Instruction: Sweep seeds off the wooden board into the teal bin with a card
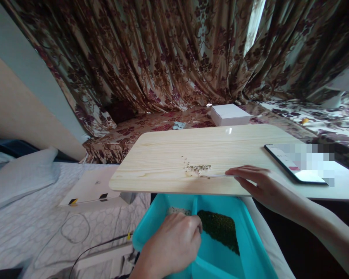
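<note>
The right hand (257,181) reaches over a pale wood-grain table with rounded corners (165,149), its grip clamped on one end of a thin, pale, straight strip (221,176). The strip points left, its far end beside a loose scatter of small green-brown grains (200,168), which lies left of this grip, apart from the fingers. The left hand (177,242) is curled over a turquoise plastic tray with dividers (251,224); its fingertips are hidden, so I cannot tell whether that grip holds anything. A dark green granular heap (219,228) lies in the compartment to its right
</note>
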`<state>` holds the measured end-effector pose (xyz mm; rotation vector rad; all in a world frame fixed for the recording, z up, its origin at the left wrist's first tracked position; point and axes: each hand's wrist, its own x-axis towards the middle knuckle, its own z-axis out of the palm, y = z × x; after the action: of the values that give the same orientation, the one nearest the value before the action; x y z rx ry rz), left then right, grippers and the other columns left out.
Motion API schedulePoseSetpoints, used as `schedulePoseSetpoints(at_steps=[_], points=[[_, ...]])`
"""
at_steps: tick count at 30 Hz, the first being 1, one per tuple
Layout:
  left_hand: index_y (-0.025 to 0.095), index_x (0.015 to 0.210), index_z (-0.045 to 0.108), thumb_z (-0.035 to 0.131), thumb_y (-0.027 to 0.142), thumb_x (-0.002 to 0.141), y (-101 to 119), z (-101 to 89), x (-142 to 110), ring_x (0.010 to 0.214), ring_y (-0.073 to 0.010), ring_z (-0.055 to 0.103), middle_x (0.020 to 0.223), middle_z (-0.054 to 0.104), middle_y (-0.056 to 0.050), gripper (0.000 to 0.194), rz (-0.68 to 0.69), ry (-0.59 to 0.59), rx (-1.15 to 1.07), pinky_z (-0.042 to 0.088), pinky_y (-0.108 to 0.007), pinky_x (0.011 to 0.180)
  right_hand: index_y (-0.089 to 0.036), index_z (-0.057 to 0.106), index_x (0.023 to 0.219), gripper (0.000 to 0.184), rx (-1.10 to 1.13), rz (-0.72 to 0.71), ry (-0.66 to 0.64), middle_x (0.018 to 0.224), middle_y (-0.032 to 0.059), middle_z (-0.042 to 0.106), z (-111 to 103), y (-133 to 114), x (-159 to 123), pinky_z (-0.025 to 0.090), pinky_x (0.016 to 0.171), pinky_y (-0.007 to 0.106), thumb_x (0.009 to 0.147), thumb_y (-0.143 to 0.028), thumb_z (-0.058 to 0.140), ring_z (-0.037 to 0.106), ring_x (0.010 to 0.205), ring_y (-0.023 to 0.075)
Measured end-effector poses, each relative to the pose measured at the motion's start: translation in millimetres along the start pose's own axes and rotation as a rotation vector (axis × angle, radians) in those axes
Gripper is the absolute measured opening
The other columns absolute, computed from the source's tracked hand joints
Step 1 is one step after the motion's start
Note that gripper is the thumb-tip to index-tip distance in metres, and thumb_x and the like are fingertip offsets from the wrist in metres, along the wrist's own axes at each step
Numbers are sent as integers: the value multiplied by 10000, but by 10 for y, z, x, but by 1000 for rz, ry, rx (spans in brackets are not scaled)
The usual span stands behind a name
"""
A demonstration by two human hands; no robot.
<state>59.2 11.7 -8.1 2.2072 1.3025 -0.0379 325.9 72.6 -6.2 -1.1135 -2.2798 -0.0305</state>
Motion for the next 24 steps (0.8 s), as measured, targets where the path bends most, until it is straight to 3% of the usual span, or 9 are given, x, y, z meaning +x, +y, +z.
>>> schedulePoseSetpoints(at_steps=[16,24], points=[[212,942,664,354,200,922,-44,-25,-22,970,-225,608,963,699,-51,311,-7,11,-65,412,-347,872,-191,768,990,331,3,97,-35,961,100,784,-141,-60,-65,609,728,334,929,-187,443,748,845,249],[223,941,661,358,207,916,-74,-19,-33,981,-222,607,975,695,-37,305,-26,15,-79,395,-336,875,-181,762,981,313,-26,-8,14,930,86,787,-171,-58,-137,619,692,326,931,-208,454,753,809,229]])
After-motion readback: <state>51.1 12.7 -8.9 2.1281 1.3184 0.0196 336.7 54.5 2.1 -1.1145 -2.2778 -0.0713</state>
